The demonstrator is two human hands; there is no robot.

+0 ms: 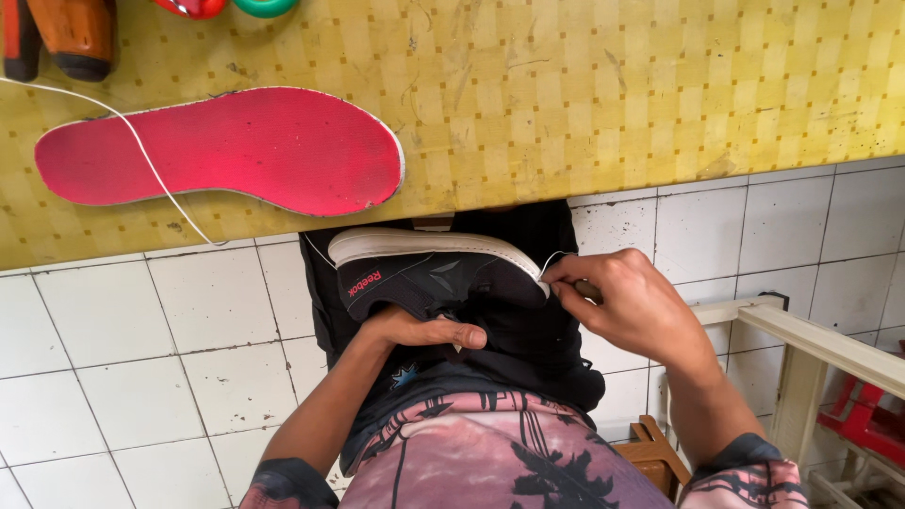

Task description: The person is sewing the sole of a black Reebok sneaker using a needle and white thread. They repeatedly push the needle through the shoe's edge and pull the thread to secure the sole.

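the black shoe (429, 273) lies on the lap, left hand (415, 332) gripping it from below — right hand (627, 302) pinches white thread (141, 151) at its toe edge. stitching looks underway, not finished; the red insole (226, 151) waits on the table beyond both hands.

Shoe-repair workshop: scuffed yellow worktable (613, 94), loose red insole (222, 151), tiled floor (141, 358).

The left hand (419, 332) lies low and near the body, palm up, fingers curled rightward — forearm slanting up from the near left. The right hand (627, 302) (wrist bent, knuckles up) pinches its fingertips (556, 275) together, pointing left.
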